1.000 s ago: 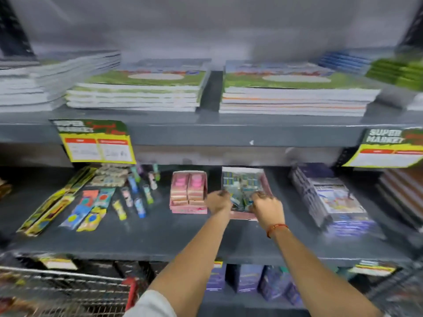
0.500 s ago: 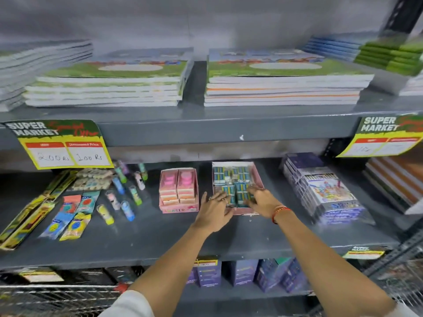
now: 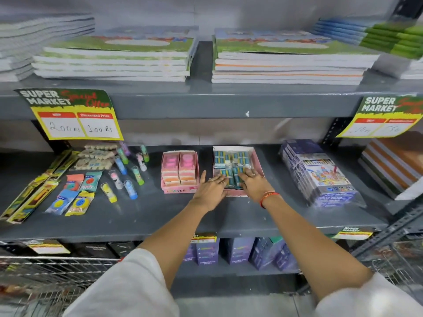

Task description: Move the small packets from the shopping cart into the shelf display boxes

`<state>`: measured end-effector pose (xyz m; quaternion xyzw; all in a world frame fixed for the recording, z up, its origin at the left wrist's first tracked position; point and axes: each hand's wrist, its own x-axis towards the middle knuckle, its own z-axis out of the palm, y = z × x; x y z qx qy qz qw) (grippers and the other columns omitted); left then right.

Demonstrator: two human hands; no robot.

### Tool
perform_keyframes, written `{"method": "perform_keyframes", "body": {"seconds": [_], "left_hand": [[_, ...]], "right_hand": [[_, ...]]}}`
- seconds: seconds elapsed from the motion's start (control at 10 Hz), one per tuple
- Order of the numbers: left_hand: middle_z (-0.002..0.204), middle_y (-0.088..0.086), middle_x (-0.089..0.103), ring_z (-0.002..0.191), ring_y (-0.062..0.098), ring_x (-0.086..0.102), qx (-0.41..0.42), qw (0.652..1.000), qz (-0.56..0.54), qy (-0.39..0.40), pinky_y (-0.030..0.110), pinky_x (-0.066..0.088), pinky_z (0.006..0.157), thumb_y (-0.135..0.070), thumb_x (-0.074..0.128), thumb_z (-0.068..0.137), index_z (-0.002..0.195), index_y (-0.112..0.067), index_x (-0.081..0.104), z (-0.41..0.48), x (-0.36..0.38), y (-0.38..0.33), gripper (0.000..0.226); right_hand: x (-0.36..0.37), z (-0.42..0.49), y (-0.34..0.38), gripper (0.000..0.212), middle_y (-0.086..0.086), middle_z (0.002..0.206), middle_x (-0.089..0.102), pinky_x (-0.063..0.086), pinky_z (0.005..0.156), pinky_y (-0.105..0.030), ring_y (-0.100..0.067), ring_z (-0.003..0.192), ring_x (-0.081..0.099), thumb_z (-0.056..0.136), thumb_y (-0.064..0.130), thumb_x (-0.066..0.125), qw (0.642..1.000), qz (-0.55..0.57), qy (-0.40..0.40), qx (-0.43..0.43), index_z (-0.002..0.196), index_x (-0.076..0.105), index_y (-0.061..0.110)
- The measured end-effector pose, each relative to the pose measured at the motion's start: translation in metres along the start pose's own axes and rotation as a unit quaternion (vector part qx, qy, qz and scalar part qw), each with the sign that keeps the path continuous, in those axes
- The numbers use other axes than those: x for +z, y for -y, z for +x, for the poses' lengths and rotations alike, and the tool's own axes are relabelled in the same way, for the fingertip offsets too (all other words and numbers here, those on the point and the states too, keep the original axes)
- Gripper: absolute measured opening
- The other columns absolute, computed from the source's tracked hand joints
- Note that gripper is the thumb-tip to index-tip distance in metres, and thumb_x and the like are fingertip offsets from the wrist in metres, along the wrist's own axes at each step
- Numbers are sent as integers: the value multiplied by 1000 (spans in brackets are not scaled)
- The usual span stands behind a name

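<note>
small blue-green packets (image 3: 231, 160) fill a pink display box (image 3: 258, 162) on the grey middle shelf (image 3: 142, 216). both hands lie flat on the front row, fingers spread, gripping nothing: left hand (image 3: 211, 189), right hand (image 3: 253, 183). a pink eraser box (image 3: 179, 171) stands just left; the wire shopping cart (image 3: 43, 274) sits bottom left.

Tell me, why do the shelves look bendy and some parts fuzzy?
Head view: the wide lens bows the upper shelf and spreads the arms at the bottom edge. The cart and the notebooks at top left are smeared, as is the right-hand price sign. The middle is sharper: the packets and both hands, left and right, read fairly clearly. Light is even, with no hard glare.
</note>
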<state>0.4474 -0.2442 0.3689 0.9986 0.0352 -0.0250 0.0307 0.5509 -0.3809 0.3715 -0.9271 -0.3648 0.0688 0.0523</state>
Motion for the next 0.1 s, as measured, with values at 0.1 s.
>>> {"method": "perform_keyframes", "body": {"seconds": [0.1], "left_hand": [[160,3,19,149,16,14,-11,999,7,-31,52,1,121,-38,29,102,151,-14,17,-9,-4,5,56]], "right_hand": [[0,-13,7,47,-17,156,23,21,120,-43,-34,145,16,101,21,35,998,-26,-58,-27,147,28,11]]}}
